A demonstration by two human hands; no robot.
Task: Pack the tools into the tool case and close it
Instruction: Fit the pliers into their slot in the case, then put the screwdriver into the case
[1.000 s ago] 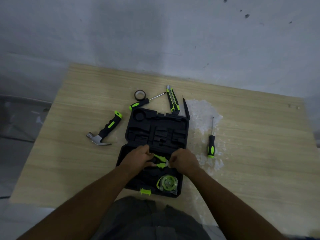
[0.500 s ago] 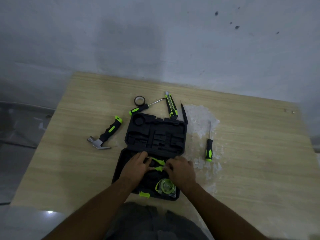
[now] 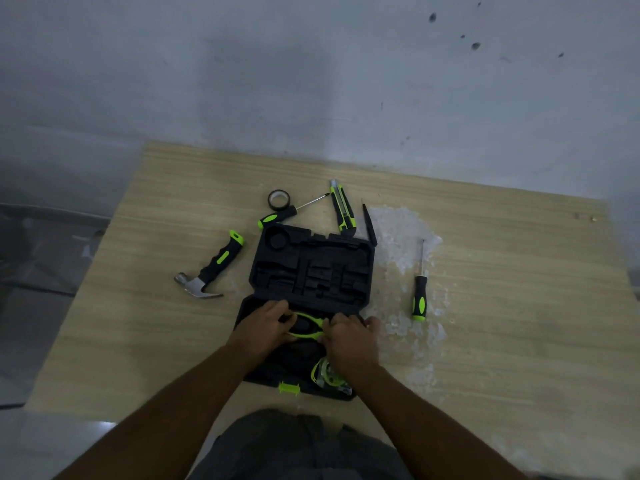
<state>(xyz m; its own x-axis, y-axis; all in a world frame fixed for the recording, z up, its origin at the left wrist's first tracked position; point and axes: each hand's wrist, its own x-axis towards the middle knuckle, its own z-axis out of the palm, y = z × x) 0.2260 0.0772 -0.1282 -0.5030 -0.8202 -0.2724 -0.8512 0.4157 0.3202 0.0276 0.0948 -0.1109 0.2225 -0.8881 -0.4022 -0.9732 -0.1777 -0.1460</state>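
The black moulded-plastic tool case (image 3: 311,271) lies open on the pale wood-grain surface (image 3: 519,306), its far half showing empty recesses. Both hands work over the near half: the left hand (image 3: 265,327) and the right hand (image 3: 349,341) each have a clenched grip on the black-and-green-handled pliers (image 3: 304,325), pressing them down toward a slot just below the case's hinge line. The step in hand looks to be seating the pliers. A clear-and-green tape measure (image 3: 325,375) already sits in the case's near right corner, beside the green latch (image 3: 289,388).

Still outside the case: a claw hammer with a black-and-green handle (image 3: 211,271) to its left; a black roll of tape (image 3: 278,199), a green-tipped screwdriver (image 3: 287,214), a green-and-black utility knife (image 3: 343,209) and a thin black pointed tool (image 3: 369,223) beyond its far edge; and a second slim screwdriver (image 3: 419,292) to its right.

Next, once the pliers snap home, one hand should let go and reach for an outlying tool, probably the hammer, matching it to its recess.
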